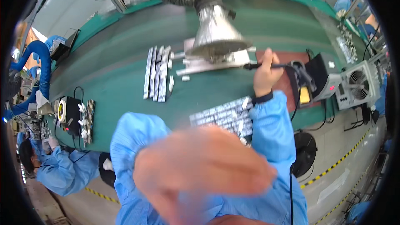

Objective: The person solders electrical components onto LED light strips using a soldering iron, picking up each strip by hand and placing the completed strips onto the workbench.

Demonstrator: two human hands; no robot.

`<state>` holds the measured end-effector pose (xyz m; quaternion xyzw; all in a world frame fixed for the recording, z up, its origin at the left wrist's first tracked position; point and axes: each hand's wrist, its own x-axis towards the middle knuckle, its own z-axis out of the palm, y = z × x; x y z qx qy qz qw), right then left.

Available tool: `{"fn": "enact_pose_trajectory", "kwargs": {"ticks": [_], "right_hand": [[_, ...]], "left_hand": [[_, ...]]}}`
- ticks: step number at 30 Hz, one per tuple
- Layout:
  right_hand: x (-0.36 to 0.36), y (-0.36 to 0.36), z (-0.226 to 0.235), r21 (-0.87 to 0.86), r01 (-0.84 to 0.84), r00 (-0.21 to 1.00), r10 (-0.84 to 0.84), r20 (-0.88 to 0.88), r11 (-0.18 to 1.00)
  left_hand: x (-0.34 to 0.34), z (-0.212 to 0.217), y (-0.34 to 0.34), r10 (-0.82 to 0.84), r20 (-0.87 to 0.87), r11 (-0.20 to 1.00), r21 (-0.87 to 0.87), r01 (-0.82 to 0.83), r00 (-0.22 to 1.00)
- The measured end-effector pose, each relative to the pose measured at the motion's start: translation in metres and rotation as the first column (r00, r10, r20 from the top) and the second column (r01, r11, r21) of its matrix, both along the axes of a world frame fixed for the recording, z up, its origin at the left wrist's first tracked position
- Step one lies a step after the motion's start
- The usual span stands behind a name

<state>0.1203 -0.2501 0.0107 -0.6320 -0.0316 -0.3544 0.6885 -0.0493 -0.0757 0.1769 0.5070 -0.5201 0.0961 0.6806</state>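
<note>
My right hand is closed round the dark handle of a soldering iron, at the right of the green bench beside the iron's holder. Close to the camera, my left hand is raised and smeared by motion, so its fingers cannot be made out. Behind it lies a panel of light circuit board strips, partly covered by that hand. Under the metal fume hood rest white strips. Further left, several narrow board strips with small white parts lie side by side.
A soldering station and a box with a fan stand at the right. A yellow sponge sits by the holder. At the left are a black device, more strips, a blue hose and a seated co-worker.
</note>
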Motion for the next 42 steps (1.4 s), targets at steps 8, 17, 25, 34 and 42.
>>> {"fn": "enact_pose_trajectory", "kwargs": {"ticks": [8, 17, 25, 34, 42], "right_hand": [[0.001, 0.001, -0.006, -0.025, -0.018, 1.000, 0.018, -0.018, 1.000], [0.012, -0.003, -0.014, 0.138, -0.057, 0.997, 0.063, -0.036, 0.989], [0.012, -0.005, -0.018, 0.132, -0.051, 0.999, 0.053, -0.013, 0.990], [0.014, -0.006, -0.020, 0.100, -0.004, 0.999, 0.009, -0.045, 0.995], [0.012, -0.001, -0.011, 0.094, -0.035, 0.999, 0.038, -0.034, 0.995]], "left_hand": [[-0.026, 0.042, -0.006, -0.180, -0.407, 0.877, -0.479, -0.041, 0.896], [-0.031, 0.054, 0.028, -0.042, -0.624, 0.926, -0.318, -0.205, 0.781], [-0.015, 0.049, 0.047, -0.286, -0.437, 0.919, -0.377, 0.115, 0.853], [0.035, 0.041, 0.065, -0.516, -0.116, 0.853, -0.156, 0.497, 0.849], [-0.004, 0.019, 0.059, -0.064, -0.403, 0.981, -0.192, -0.016, 0.913]]}}
